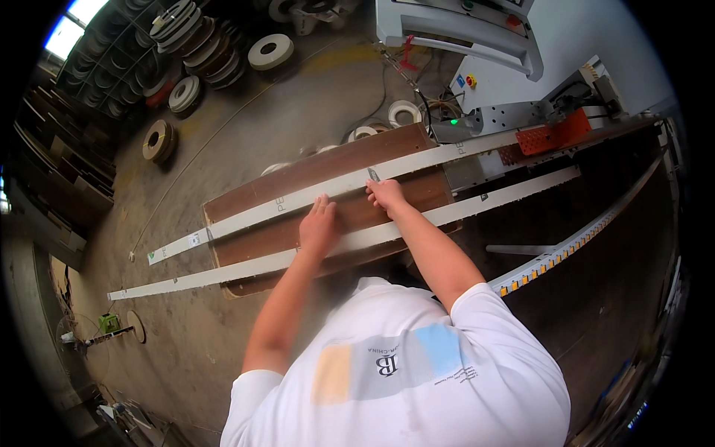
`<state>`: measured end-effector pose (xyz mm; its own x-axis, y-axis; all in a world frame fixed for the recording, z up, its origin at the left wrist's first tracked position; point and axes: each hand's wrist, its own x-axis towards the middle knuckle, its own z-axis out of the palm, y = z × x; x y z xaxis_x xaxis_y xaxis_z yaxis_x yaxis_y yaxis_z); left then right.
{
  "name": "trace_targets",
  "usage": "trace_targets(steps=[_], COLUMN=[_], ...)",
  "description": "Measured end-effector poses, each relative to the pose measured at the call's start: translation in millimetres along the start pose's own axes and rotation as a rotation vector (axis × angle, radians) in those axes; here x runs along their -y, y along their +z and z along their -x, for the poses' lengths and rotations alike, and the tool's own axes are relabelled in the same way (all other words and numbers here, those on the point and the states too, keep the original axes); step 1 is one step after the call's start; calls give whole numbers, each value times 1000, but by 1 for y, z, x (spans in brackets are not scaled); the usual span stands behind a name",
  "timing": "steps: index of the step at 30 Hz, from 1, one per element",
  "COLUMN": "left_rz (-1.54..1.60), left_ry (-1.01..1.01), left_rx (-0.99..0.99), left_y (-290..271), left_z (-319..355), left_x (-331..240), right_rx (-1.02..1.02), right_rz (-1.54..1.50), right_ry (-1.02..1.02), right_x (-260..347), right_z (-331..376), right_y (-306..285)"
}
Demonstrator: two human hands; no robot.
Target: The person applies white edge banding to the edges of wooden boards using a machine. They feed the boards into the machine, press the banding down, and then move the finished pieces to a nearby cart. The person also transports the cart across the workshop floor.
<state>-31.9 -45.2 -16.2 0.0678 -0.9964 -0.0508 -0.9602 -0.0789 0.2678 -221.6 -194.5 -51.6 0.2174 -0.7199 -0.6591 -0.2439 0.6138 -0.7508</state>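
Observation:
Two long, narrow white strips lie across a brown board: the far strip and the near strip. My left hand is open, its fingers stretched out and its fingertips at the near edge of the far strip. In my right hand, closed fingers grip a small dark blade-like tool, whose tip lies over the far strip. The fingers hide its handle, so its exact kind is unclear. Between the strips, the brown board shows under my hands.
A machine with an orange guard stands at the right, the far strip's end beside it. A curved roller rail runs along my right. Rolls of edge banding lie on the floor ahead. A green object is at left.

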Motion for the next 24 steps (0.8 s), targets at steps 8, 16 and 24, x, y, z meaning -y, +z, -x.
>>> trace_targets(steps=[8, 16, 24], left_rz=[166, 5, -107], left_ry=[2, -140, -78], left_rx=[-141, -180, -111], left_y=[-14, -32, -15], left_z=[30, 78, 41], left_x=[25, 109, 62], right_rx=[-172, -278, -456], right_rz=[-204, -179, -156], right_ry=[-5, -28, 57], right_x=[-5, -4, -2], right_z=[-18, -35, -47], right_y=[-47, -115, -172])
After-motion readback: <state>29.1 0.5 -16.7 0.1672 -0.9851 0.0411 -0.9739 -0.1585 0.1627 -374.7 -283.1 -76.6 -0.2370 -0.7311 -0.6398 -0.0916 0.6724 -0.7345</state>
